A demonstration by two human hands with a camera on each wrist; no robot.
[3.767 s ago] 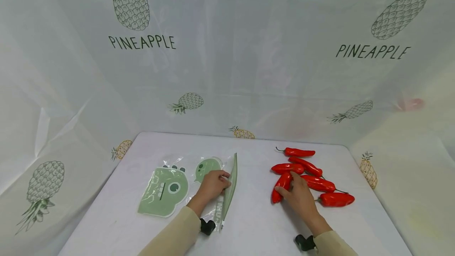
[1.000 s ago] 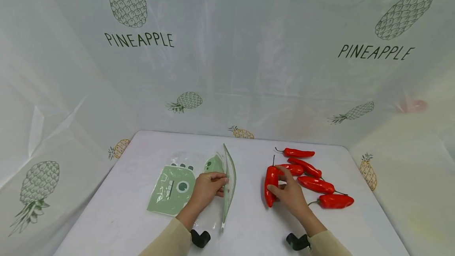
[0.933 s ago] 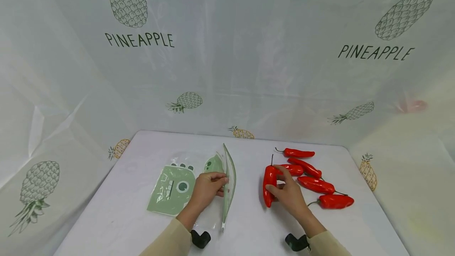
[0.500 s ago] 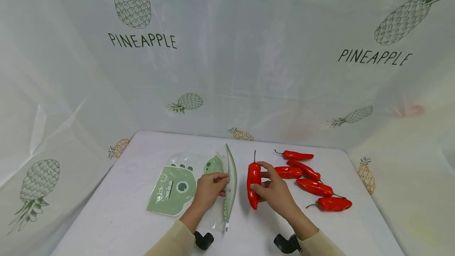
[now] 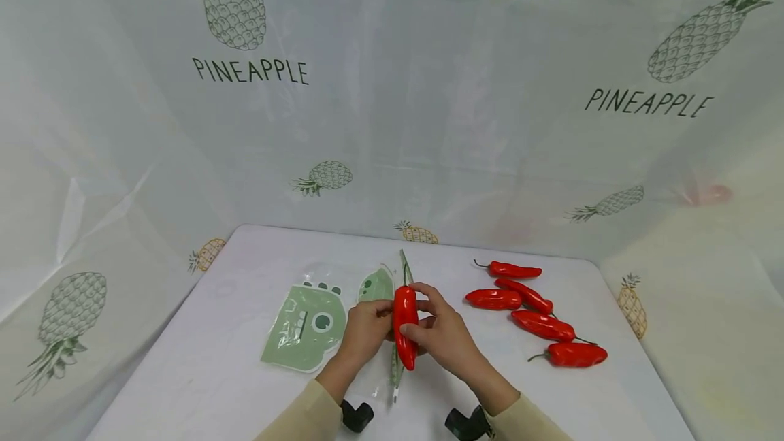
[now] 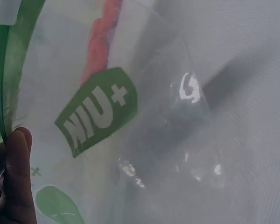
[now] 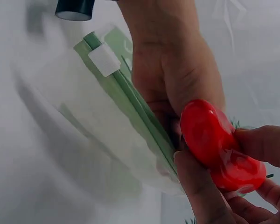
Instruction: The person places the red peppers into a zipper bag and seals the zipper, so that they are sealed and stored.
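Observation:
A clear slider zip bag with green dinosaur print (image 5: 300, 329) lies on the table, its zip edge raised. My left hand (image 5: 363, 335) pinches that edge; the left wrist view has my thumb (image 6: 18, 158) against the green strip and a green label (image 6: 98, 112). A white slider (image 7: 104, 59) sits on the zip in the right wrist view. My right hand (image 5: 447, 335) holds a large red chili pepper (image 5: 405, 329) between thumb and fingers, stem pointing away. The pepper overlaps the bag's mouth in the head view, close beside my left fingers.
Several other red chili peppers (image 5: 542, 324) lie loosely grouped on the right side of the white table (image 5: 202, 359). A pale curtain printed with pineapples (image 5: 392, 87) surrounds the table at the back and sides.
My right hand has lifted the pepper from the group and carried it left to the bag's mouth. My left hand has kept its hold on the zip edge, which now stands higher.

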